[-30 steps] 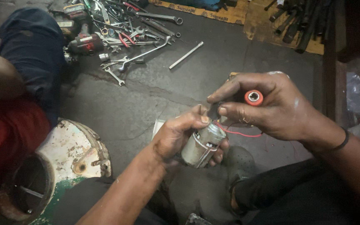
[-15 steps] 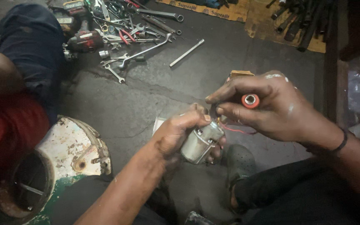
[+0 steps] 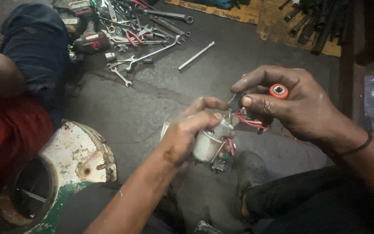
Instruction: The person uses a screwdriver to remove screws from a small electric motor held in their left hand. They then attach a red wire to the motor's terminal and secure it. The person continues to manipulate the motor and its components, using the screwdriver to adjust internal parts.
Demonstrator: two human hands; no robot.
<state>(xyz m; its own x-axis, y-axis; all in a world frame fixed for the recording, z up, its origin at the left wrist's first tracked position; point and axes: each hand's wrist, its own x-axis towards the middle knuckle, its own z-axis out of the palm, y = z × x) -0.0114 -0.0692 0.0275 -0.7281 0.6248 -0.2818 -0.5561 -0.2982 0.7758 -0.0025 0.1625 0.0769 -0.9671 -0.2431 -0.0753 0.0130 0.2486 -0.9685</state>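
The left hand [image 3: 187, 136] closes its fingers around the small silver motor [image 3: 211, 143], steadying it above the floor. The right hand [image 3: 295, 104], just beside the motor, pinches a dark tool tip [image 3: 235, 102] at the red wires [image 3: 249, 122], orange handle [image 3: 278, 91] protruding from its fist.

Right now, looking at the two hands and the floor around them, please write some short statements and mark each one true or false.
1. The left hand holds a small silver cylindrical motor. True.
2. The right hand is empty. False: it holds a tool with an orange-red handle end, and its fingertips pinch at the motor's top.
3. Red wires run from the motor. True.
4. The wrenches lie in a tidy box. False: they lie loose on the dark floor.
5. A rusty white and green round housing lies at lower left. True.
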